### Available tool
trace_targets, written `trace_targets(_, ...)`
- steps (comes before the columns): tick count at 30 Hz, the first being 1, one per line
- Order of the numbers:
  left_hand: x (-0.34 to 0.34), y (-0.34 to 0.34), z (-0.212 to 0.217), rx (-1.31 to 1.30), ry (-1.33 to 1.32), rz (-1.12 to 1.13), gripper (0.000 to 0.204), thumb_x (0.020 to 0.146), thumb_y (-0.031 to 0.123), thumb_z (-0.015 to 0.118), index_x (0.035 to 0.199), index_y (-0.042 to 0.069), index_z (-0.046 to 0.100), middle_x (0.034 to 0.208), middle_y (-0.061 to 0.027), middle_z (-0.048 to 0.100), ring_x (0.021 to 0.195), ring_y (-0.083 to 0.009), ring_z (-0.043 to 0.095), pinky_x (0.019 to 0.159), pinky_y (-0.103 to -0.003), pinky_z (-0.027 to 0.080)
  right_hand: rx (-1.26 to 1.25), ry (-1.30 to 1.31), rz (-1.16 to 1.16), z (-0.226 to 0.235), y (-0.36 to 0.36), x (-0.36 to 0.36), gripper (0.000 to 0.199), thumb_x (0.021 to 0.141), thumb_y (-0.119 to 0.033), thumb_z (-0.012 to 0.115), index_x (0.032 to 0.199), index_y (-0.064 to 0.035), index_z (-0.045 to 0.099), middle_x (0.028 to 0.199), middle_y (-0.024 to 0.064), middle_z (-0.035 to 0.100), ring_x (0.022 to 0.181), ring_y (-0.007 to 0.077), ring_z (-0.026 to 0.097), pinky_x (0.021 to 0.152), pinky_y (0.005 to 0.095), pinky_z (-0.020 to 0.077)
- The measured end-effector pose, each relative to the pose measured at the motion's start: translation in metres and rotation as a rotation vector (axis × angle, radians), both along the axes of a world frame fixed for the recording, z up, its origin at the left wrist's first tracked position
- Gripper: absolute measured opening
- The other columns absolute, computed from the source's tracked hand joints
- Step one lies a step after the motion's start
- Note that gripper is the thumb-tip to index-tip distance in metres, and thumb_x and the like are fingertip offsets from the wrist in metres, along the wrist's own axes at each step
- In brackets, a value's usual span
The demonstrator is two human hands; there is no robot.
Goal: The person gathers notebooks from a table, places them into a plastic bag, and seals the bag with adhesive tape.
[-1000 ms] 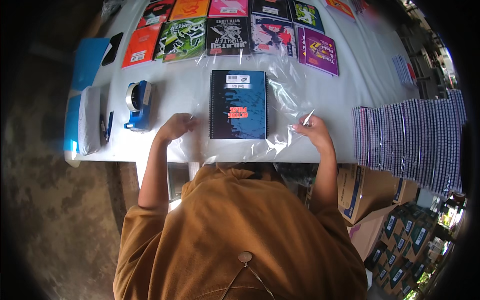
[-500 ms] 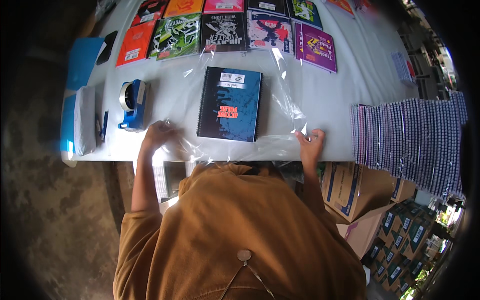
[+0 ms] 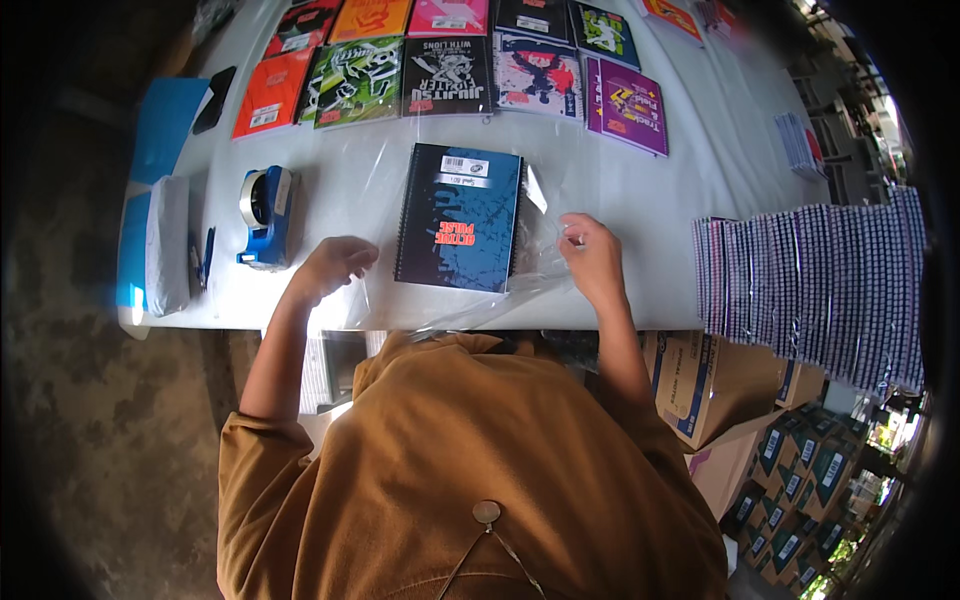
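A dark blue and black spiral notebook (image 3: 460, 215) lies on the table in front of me, its cover upside down to me. Clear plastic film (image 3: 545, 265) spreads under and around it, shiny with creases. My left hand (image 3: 335, 268) is beside the notebook's left edge, fingers curled together at the film's edge. To the right of the notebook, my right hand (image 3: 595, 258) pinches the film between thumb and fingers. The film's exact outline is hard to see against the pale table cover.
Several colourful notebooks (image 3: 447, 77) lie in rows at the back. A blue tape dispenser (image 3: 266, 220) stands on the left, near a pen (image 3: 206, 258) and a phone (image 3: 214, 100). Tall stacked spiral notebooks (image 3: 810, 285) are at the right edge. Cardboard boxes (image 3: 715, 380) sit below.
Both hands have moved inward toward the notebook and my right hand has also risen away from the table's near edge. The film has drawn in on the right side.
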State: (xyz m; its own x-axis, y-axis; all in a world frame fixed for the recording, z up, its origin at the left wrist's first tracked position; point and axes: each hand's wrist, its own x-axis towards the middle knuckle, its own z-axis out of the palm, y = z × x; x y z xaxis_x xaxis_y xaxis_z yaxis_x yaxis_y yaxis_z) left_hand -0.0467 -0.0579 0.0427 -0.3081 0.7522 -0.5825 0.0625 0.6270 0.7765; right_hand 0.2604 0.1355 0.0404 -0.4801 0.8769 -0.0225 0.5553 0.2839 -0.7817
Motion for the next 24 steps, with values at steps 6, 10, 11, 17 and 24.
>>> trace_targets(6, -0.014, 0.007, 0.002, 0.399, 0.082, 0.000, 0.015, 0.084, 0.015, 0.060, 0.078, 0.001, 0.058, 0.101, -0.0114, 0.060, 0.096, -0.0184, 0.056, 0.090, -0.030, 0.041, -0.333, 0.159, -0.068, 0.016, 0.003, -0.006, 0.015, 0.071, -0.003, 0.062, 0.084, -0.0007, 0.057, 0.063, 0.0065, 0.056, 0.058, 0.0122, 0.054, 0.056, 0.0267, 0.0428)
trace_targets(10, 0.001, 0.033, -0.002, 0.610, 0.237, -0.210, 0.012, 0.083, 0.017, 0.065, 0.078, 0.007, 0.060, 0.136, -0.0151, 0.038, 0.126, -0.0275, 0.036, 0.104, -0.037, 0.027, -0.316, -0.025, 0.071, 0.029, 0.000, -0.011, 0.012, 0.072, -0.006, 0.064, 0.082, -0.0021, 0.060, 0.060, 0.0079, 0.052, 0.055, 0.0182, 0.052, 0.056, 0.0306, 0.0433)
trace_targets(11, 0.008, 0.040, -0.002, 0.653, 0.263, -0.265, 0.012, 0.082, 0.016, 0.065, 0.078, 0.007, 0.060, 0.139, -0.0156, 0.035, 0.126, -0.0270, 0.038, 0.103, -0.037, 0.029, -0.203, -0.204, 0.109, 0.029, 0.002, -0.011, 0.013, 0.071, -0.007, 0.065, 0.083, -0.0031, 0.061, 0.062, 0.0096, 0.053, 0.058, 0.0224, 0.054, 0.059, 0.0326, 0.0448)
trace_targets(17, 0.021, 0.053, -0.025, 0.606, 0.032, -0.191, 0.019, 0.079, 0.010, 0.065, 0.066, 0.006, 0.052, 0.139, -0.0167, 0.037, 0.132, -0.0248, 0.031, 0.103, -0.039, 0.026, -0.158, 0.130, -0.093, 0.004, 0.002, -0.028, 0.016, 0.072, -0.013, 0.063, 0.080, -0.0017, 0.055, 0.070, 0.0122, 0.059, 0.064, 0.0230, 0.058, 0.062, 0.0333, 0.0463)
trace_targets(24, 0.036, 0.060, -0.014, 0.641, -0.028, -0.131, 0.021, 0.079, 0.012, 0.064, 0.063, 0.007, 0.051, 0.141, -0.0208, 0.033, 0.138, -0.0279, 0.021, 0.106, -0.040, 0.020, -0.130, 0.071, -0.087, 0.014, -0.007, -0.026, 0.033, 0.077, -0.017, 0.069, 0.102, -0.0006, 0.055, 0.061, 0.0046, 0.051, 0.058, 0.0124, 0.050, 0.056, 0.0291, 0.0423)
